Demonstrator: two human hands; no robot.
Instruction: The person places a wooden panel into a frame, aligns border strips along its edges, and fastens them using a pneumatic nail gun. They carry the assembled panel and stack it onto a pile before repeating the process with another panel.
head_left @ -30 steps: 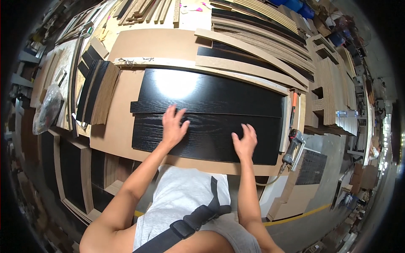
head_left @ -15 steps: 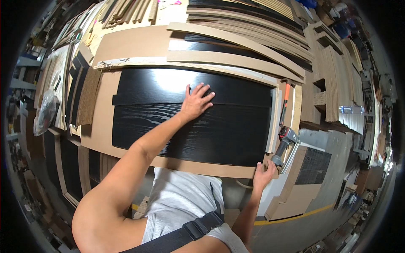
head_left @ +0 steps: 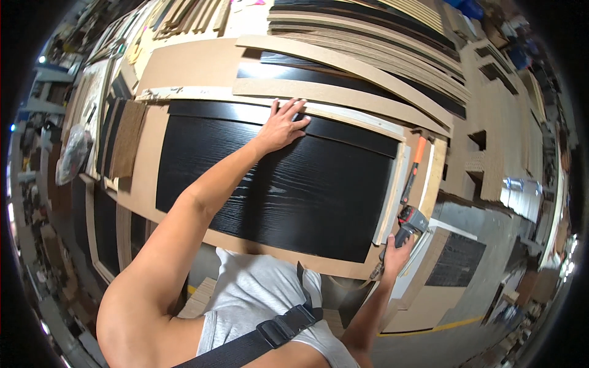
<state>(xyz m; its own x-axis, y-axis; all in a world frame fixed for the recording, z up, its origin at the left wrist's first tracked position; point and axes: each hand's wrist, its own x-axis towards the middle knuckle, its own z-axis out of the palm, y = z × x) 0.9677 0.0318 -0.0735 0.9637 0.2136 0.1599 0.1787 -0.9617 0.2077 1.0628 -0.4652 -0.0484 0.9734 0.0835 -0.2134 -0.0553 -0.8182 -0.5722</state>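
Observation:
My left hand (head_left: 282, 127) lies with fingers spread on the far part of a black wood-grain panel (head_left: 264, 184). Under its fingers runs a narrow black strip (head_left: 350, 138), along the panel's far edge beside a pale wooden rail. At the bench's right edge my right hand (head_left: 397, 253) is closed round the handle of a grey and black nail gun (head_left: 410, 223). A hose fitting hangs from the gun's near end. Just beyond the gun lies a hammer (head_left: 418, 156) with an orange and black handle.
Long brown boards (head_left: 343, 93) lie beyond the rail. Stacked brown panels (head_left: 491, 135) stand to the right, and short dark-faced boards (head_left: 123, 138) to the left. A light wooden strip (head_left: 391, 196) borders the panel's right side. A clear plastic bag (head_left: 73, 153) sits far left.
My left hand has moved away from me, and the black strip has shifted to the panel's far edge. My right hand has gone from beside the nail gun to gripping its handle.

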